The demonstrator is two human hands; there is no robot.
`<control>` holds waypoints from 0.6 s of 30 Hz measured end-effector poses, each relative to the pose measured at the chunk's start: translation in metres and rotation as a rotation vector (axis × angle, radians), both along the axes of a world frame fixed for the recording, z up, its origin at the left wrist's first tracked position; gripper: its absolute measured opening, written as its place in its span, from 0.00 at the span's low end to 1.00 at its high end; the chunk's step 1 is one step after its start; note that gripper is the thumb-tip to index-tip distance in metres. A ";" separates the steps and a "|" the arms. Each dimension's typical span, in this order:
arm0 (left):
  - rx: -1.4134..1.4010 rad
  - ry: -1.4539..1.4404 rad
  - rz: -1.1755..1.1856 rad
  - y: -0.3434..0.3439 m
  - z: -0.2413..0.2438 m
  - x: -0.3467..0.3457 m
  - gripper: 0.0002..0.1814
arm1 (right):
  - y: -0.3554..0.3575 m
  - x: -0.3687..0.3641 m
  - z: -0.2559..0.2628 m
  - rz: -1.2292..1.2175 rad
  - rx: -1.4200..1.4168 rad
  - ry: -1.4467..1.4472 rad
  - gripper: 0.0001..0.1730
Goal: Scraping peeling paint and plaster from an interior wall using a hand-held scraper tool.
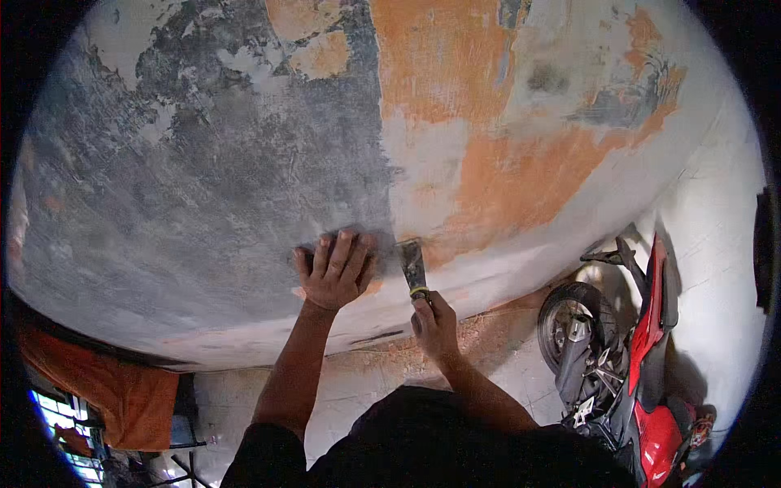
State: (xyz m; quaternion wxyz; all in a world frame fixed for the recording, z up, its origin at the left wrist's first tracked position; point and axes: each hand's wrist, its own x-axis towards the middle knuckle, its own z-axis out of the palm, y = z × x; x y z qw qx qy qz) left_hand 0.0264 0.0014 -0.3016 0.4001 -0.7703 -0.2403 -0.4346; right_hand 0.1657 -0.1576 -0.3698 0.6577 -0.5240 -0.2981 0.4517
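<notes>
My right hand (436,323) grips the handle of a putty knife (413,265), whose blade points up and touches the wall near the edge between a grey area and a scraped one. To the left of the blade, my left hand (335,268) rests palm down against the wall with its fingers spread and holds nothing. Before me the wall (244,183) is patchy: grey on the left, with orange (512,183) and off-white areas on the right where the paint is partly gone.
A red and black motorcycle (650,323) stands at the right by the wall. Tiled floor (354,384) with orange-brown debris (390,360) lies along the wall's foot. Orange cloth (128,402) hangs at the lower left, near the legs of a stand (183,473) and a bright window.
</notes>
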 end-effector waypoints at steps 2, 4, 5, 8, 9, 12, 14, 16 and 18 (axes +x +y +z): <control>0.001 -0.017 -0.010 -0.001 0.001 -0.001 0.25 | -0.006 -0.003 -0.004 -0.001 0.035 0.058 0.12; 0.009 -0.016 -0.022 0.001 0.001 0.004 0.25 | -0.016 -0.006 -0.026 -0.041 -0.030 0.036 0.11; 0.018 -0.012 -0.024 0.002 0.002 0.005 0.25 | -0.017 -0.007 -0.035 -0.071 -0.095 0.018 0.11; 0.012 0.002 -0.013 0.001 0.000 -0.001 0.25 | -0.008 -0.005 0.006 -0.018 -0.052 0.041 0.10; 0.009 0.002 -0.014 -0.001 -0.002 -0.001 0.25 | -0.004 -0.005 0.013 0.004 -0.002 0.065 0.10; 0.007 -0.021 -0.040 0.000 0.001 0.002 0.24 | -0.012 -0.010 -0.014 -0.036 -0.031 0.023 0.11; 0.018 -0.029 -0.034 0.004 0.002 0.003 0.24 | -0.012 -0.009 -0.009 -0.013 -0.020 0.010 0.10; 0.011 -0.032 -0.030 -0.001 -0.001 0.002 0.24 | -0.003 -0.008 0.014 -0.007 -0.023 0.021 0.10; 0.002 -0.022 -0.048 -0.001 0.003 0.002 0.24 | -0.004 -0.012 0.002 -0.034 -0.005 0.031 0.11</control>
